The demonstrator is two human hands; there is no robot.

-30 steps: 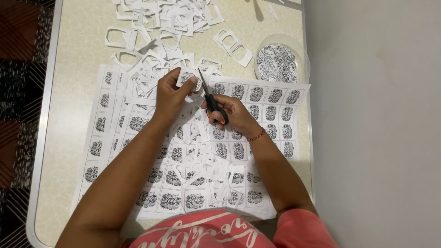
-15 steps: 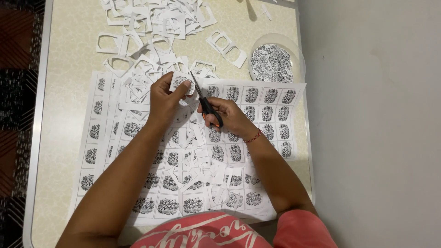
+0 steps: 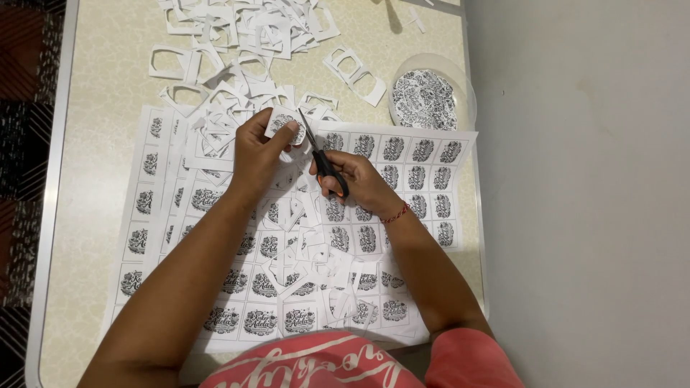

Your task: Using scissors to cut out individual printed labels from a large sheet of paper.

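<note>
My left hand [image 3: 255, 154] pinches a small printed paper label [image 3: 280, 123] above the table. My right hand [image 3: 359, 179] grips black-handled scissors [image 3: 325, 164], whose blades point up and left and touch the label's right edge. Beneath both hands lie sheets of printed labels [image 3: 413, 179] in rows, black designs on white paper. Loose white paper offcuts [image 3: 309, 244] are scattered over the middle of the sheets.
A pile of cut-out paper frames [image 3: 244, 43] covers the far side of the beige table [image 3: 100, 93]. A round clear container [image 3: 431, 97] holding cut labels stands at the far right. A grey wall [image 3: 589, 194] runs along the table's right edge.
Both hands stay close together over the sheets. The label in my left hand has turned a little and the scissors have shifted along its edge.
</note>
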